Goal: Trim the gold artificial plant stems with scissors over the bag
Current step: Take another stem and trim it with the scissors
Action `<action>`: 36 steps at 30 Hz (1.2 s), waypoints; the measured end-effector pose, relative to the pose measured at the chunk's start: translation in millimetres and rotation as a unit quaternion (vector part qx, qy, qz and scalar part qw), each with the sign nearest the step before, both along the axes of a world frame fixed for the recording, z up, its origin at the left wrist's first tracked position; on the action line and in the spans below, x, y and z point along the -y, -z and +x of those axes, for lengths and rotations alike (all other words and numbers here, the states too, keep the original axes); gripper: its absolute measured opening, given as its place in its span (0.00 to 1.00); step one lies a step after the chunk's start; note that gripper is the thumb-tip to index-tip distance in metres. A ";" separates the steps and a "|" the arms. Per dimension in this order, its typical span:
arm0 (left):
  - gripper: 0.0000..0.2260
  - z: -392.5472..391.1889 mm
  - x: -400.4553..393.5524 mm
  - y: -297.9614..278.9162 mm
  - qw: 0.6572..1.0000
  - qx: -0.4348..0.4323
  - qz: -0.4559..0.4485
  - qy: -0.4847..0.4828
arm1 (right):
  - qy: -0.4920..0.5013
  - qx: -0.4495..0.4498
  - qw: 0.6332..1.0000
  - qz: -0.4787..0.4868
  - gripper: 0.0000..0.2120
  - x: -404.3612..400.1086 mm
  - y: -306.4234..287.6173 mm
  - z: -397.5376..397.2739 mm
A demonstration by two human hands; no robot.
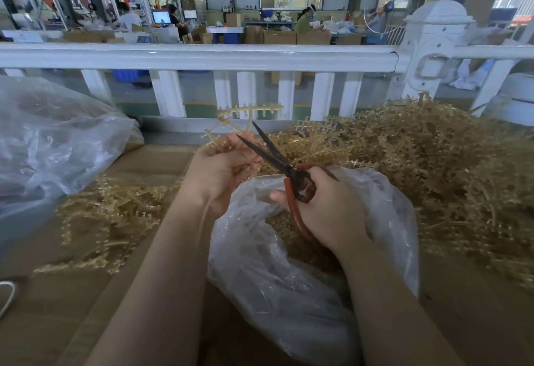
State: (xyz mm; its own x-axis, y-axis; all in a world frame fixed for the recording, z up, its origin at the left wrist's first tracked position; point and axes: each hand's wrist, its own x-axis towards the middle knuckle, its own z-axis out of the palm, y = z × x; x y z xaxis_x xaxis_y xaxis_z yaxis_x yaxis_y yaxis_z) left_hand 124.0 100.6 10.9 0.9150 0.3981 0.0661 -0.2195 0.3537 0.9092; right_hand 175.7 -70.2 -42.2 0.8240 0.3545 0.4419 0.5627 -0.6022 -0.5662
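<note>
My left hand (221,169) grips a gold plastic plant stem (245,111) whose toothed branches stick up above my fingers. My right hand (326,206) holds scissors (277,157) with red handles and dark blades. The blades are parted and point up and left, right beside the stem at my left fingertips. Both hands are above a clear plastic bag (274,273) whose open mouth shows gold pieces inside.
A big heap of gold stems (433,169) lies to the right and a smaller spread of gold stems (109,209) to the left on the cardboard-covered table (43,322). Another clear bag (52,146) bulges at the left. A white railing (202,56) runs behind.
</note>
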 end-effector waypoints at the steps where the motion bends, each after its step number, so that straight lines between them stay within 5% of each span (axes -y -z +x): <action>1: 0.08 0.1 0.1 0.0 1.000 0.000 0.005 -0.001 | 0.001 0.004 1.000 -0.001 0.27 -0.1 -0.4 -0.3; 21: 0.06 -5.1 -0.7 -1.7 0.996 0.015 0.086 0.031 | 0.004 -0.004 1.000 0.008 0.23 0.7 0.3 -1.0; 26: 0.15 -3.8 -4.4 0.6 0.993 0.008 0.120 0.010 | 0.004 0.004 1.000 0.010 0.25 1.0 0.2 -1.4; 36: 0.05 1.4 3.7 2.8 0.984 0.001 0.176 0.039 | 0.013 0.013 1.000 0.002 0.31 2.7 1.1 1.9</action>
State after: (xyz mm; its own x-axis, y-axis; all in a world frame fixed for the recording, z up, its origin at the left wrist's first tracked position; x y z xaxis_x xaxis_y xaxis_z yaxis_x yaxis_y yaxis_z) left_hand 125.4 96.9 8.1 0.9414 0.2788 0.1896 -0.2067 0.0328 0.9779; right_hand 177.6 -72.9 -43.3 0.8208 0.3320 0.4649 0.5621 -0.6145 -0.5536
